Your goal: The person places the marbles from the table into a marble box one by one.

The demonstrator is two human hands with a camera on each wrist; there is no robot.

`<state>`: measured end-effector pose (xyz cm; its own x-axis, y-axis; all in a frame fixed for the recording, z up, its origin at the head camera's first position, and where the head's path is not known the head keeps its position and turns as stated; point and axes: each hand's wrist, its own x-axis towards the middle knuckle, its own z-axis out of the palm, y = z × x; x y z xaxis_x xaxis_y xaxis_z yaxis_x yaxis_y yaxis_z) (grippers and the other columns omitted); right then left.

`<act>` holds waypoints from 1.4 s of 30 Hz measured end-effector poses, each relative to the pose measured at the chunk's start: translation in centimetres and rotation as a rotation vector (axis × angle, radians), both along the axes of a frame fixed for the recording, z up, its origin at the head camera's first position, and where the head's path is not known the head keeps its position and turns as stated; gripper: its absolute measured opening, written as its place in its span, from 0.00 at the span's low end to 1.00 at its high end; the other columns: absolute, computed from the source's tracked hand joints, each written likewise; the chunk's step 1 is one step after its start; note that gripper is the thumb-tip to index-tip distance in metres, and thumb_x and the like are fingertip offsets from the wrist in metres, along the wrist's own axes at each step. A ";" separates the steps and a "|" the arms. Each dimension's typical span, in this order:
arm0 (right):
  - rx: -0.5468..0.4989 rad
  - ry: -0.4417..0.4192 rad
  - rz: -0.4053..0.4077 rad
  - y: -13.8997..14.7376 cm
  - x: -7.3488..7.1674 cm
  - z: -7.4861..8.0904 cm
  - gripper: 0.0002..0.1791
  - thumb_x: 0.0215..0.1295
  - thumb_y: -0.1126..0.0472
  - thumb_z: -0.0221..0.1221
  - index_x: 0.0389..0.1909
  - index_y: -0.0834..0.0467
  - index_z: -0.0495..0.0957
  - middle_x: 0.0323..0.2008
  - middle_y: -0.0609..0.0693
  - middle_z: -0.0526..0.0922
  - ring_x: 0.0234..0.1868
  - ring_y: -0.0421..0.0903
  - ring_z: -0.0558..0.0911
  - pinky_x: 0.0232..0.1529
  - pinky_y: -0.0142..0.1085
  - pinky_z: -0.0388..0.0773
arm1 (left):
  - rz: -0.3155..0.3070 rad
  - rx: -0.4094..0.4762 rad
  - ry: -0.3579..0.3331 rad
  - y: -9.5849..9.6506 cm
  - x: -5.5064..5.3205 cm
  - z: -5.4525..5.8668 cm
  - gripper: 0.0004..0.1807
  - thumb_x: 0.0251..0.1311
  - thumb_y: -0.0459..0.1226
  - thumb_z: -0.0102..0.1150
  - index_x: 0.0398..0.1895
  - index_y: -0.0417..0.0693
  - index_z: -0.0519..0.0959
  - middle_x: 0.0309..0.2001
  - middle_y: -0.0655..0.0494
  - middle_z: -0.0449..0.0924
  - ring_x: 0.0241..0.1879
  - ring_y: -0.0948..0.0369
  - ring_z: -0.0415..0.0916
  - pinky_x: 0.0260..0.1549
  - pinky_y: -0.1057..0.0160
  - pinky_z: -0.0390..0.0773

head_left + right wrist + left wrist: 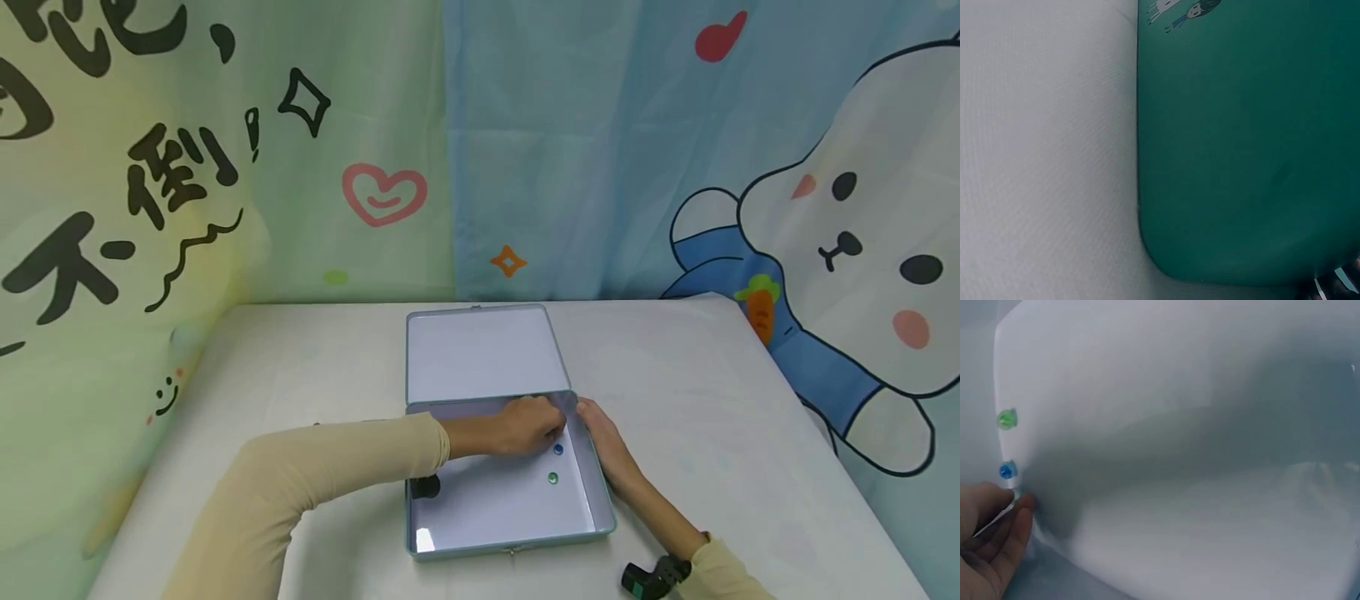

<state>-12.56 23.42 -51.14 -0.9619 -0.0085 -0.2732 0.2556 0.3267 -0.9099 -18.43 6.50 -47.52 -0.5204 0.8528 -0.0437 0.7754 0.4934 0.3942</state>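
Observation:
An open metal box point(487, 546) with a pale inside and a raised lid point(483, 354) lies on the table. My left hand point(528, 425) reaches into its far right corner. There the thumb and fingers pinch a small pale green marble point(1016, 499), mostly covered by the fingertips. Close by on the box floor sit a blue marble point(558, 449) and, nearer the front, a green marble point(552, 478); both also line the side wall in the left wrist view. Against the outside of the right wall rests my right hand point(611, 446), fingers extended toward the far corner.
White cloth covers the table point(330, 358). A printed curtain point(525, 150) hangs behind it. The box's green outer face point(1247, 156), with small drawn figures, fills much of the right wrist view. A black wrist device point(652, 577) lies near the front right.

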 end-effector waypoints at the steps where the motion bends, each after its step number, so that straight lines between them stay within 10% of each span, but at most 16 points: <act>1: -0.003 -0.003 0.000 0.0 0.0 -0.1 0.31 0.76 0.40 0.34 0.70 0.54 0.60 0.58 0.60 0.73 0.53 0.48 0.75 0.52 0.33 0.70 | -0.002 0.013 -0.002 -0.1 -0.1 0.3 0.05 0.63 0.31 0.56 0.35 0.45 0.82 0.31 0.57 0.86 0.24 0.71 0.72 0.24 0.80 0.69; 12: 0.028 0.014 0.014 -0.1 -0.3 -0.1 0.33 0.76 0.40 0.33 0.70 0.57 0.59 0.60 0.62 0.73 0.57 0.53 0.75 0.52 0.34 0.72 | 0.102 0.141 -0.132 -3.2 -1.9 7.4 0.09 0.63 0.35 0.59 0.45 0.46 0.82 0.40 0.58 0.87 0.39 0.66 0.82 0.39 0.74 0.76; 17: 0.015 0.033 0.014 -0.1 -0.2 -0.3 0.32 0.77 0.41 0.33 0.70 0.58 0.60 0.61 0.63 0.72 0.62 0.57 0.71 0.64 0.47 0.67 | 0.182 0.250 -0.197 -6.1 -2.5 8.4 0.11 0.63 0.37 0.60 0.47 0.49 0.81 0.39 0.60 0.86 0.35 0.68 0.82 0.37 0.74 0.78; 24: 0.005 0.029 0.026 0.0 -0.1 -0.7 0.34 0.76 0.39 0.33 0.71 0.59 0.57 0.68 0.63 0.65 0.72 0.61 0.61 0.72 0.59 0.54 | 0.215 0.413 -0.292 -12.4 -2.3 8.2 0.12 0.63 0.37 0.61 0.49 0.49 0.80 0.38 0.57 0.84 0.27 0.69 0.81 0.28 0.70 0.78; 29: 0.001 0.040 0.023 -0.1 -0.2 -0.6 0.34 0.76 0.40 0.33 0.70 0.59 0.58 0.67 0.63 0.66 0.71 0.60 0.62 0.72 0.58 0.53 | 0.391 0.445 -0.319 -18.6 -1.0 7.4 0.12 0.64 0.40 0.61 0.49 0.50 0.81 0.39 0.54 0.85 0.30 0.65 0.83 0.30 0.67 0.80; 38: 0.018 0.028 0.016 0.0 -0.1 -0.7 0.34 0.76 0.39 0.33 0.70 0.57 0.59 0.64 0.61 0.69 0.66 0.56 0.68 0.67 0.50 0.62 | 0.683 0.426 -0.313 -28.2 2.3 3.0 0.14 0.64 0.43 0.61 0.48 0.47 0.81 0.37 0.48 0.86 0.33 0.57 0.84 0.32 0.68 0.80; 42: 0.028 0.043 0.018 0.1 -0.2 -0.7 0.34 0.76 0.39 0.32 0.70 0.57 0.59 0.63 0.61 0.70 0.63 0.54 0.70 0.62 0.44 0.65 | 0.748 0.372 -0.183 -30.4 4.1 1.2 0.12 0.62 0.38 0.63 0.46 0.43 0.82 0.37 0.49 0.86 0.31 0.59 0.84 0.30 0.70 0.79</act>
